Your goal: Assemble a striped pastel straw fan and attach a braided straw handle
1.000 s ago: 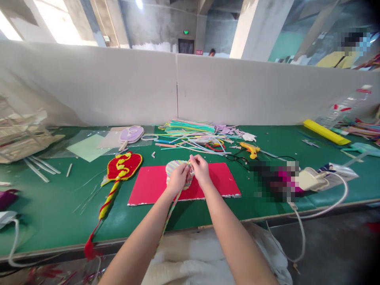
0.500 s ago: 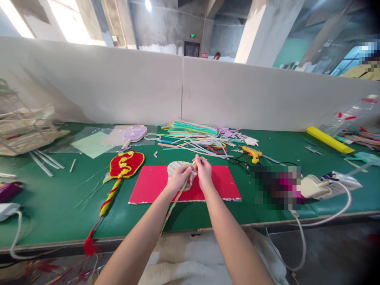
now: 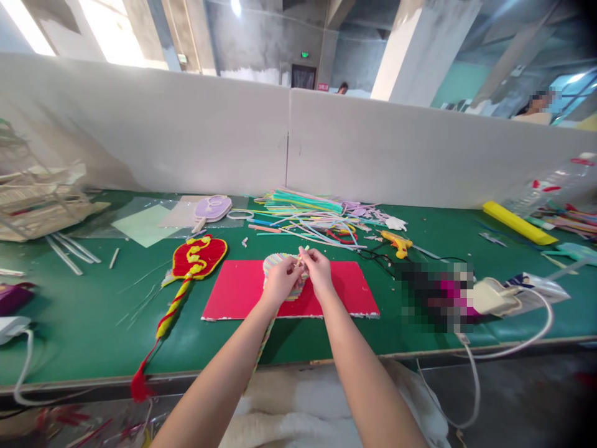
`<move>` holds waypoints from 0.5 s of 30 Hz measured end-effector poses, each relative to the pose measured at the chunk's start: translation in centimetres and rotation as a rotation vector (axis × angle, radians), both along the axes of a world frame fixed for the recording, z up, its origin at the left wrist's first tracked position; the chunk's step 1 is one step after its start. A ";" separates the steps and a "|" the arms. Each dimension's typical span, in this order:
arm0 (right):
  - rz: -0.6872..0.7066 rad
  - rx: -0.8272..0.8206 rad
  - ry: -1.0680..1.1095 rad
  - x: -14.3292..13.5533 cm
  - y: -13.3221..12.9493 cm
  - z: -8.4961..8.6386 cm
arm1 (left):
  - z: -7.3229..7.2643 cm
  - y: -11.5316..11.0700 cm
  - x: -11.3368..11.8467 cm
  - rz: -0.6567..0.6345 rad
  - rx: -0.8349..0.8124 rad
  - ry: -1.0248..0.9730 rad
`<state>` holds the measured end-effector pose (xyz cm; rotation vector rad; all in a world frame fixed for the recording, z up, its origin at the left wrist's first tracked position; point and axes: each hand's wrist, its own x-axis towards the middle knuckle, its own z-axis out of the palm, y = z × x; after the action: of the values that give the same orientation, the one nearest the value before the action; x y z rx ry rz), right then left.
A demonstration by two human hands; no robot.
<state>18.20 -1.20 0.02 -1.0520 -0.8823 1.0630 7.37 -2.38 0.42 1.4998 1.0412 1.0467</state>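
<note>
Both hands work close together over a red board (image 3: 233, 289) on the green table. My left hand (image 3: 282, 281) is closed, its fingers pinching a thin pastel braided cord (image 3: 263, 345) that hangs down past the table's front edge. At the cord's upper end, the fingertips of my right hand (image 3: 318, 272) are closed on a short pale tip. A rounded piece with pastel stripes (image 3: 293, 294) lies on the board beneath my hands, which partly cover it. Whether the cord is joined to this piece cannot be seen.
Left of the board lies a red and yellow fan (image 3: 198, 258) with a red tassel (image 3: 141, 384). Behind are loose pastel strips (image 3: 303, 202) and a lilac fan (image 3: 212, 210). A yellow glue gun (image 3: 396, 244) and cables lie right. A white partition (image 3: 186, 137) stands behind.
My right fingertips have shifted slightly left and down, closer to my left hand. The hanging cord has swung left, partly behind my left forearm. The striped piece stays on the board.
</note>
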 end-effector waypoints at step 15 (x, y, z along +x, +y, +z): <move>0.149 0.026 0.216 -0.1 -0.5 0.9 | 1.4 0.0 0.3 -0.175 -0.197 -0.223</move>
<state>18.09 -1.74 0.92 -0.8417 -0.8059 1.2613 7.64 -2.34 1.79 1.2588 0.8158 0.9347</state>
